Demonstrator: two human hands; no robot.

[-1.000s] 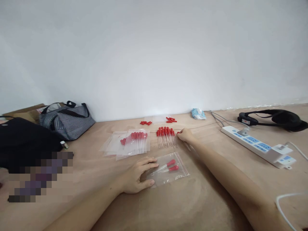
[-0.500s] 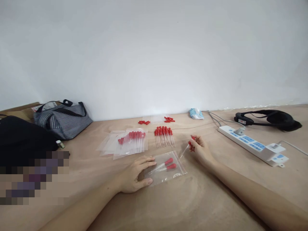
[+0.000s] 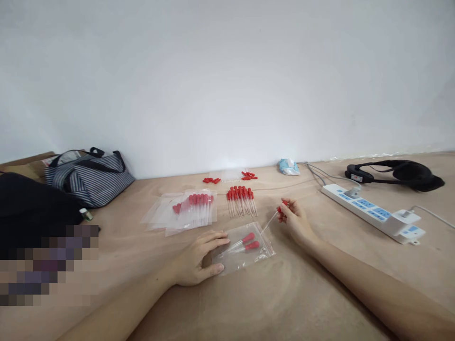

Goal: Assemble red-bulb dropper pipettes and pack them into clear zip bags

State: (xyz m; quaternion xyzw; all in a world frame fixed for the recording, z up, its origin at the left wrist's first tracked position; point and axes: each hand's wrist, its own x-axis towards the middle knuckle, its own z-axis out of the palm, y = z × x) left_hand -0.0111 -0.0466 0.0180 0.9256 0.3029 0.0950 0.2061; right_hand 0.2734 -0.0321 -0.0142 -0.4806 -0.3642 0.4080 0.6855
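Observation:
A clear zip bag point(image 3: 232, 263) lies flat on the table with two red-bulbed glass droppers point(image 3: 250, 237) inside, bulbs toward its right-hand opening. My left hand point(image 3: 195, 258) rests on the bag's left end, thumb and fingers spread and pressing it down. Pinched by its red bulb, another dropper point(image 3: 270, 220) is in my right hand point(image 3: 294, 220). Its glass tip points down and left, at the upper corner of the bag's opening; whether it is inside I cannot tell. Beyond the bag, several droppers point(image 3: 241, 201) lie in a row.
At left are overlapping bags point(image 3: 156, 213) with droppers in several. Loose red bulbs point(image 3: 212, 180) and glass tubes point(image 3: 231, 176) lie by the wall. A white power strip point(image 3: 362, 206), black headset point(image 3: 394, 175), tissue pack point(image 3: 288, 166) and striped bag point(image 3: 95, 180) surround the work area.
My right hand has moved slightly left, bringing the dropper's tip to the bag's opening. My left hand stays on the bag. The whole view has shifted slightly.

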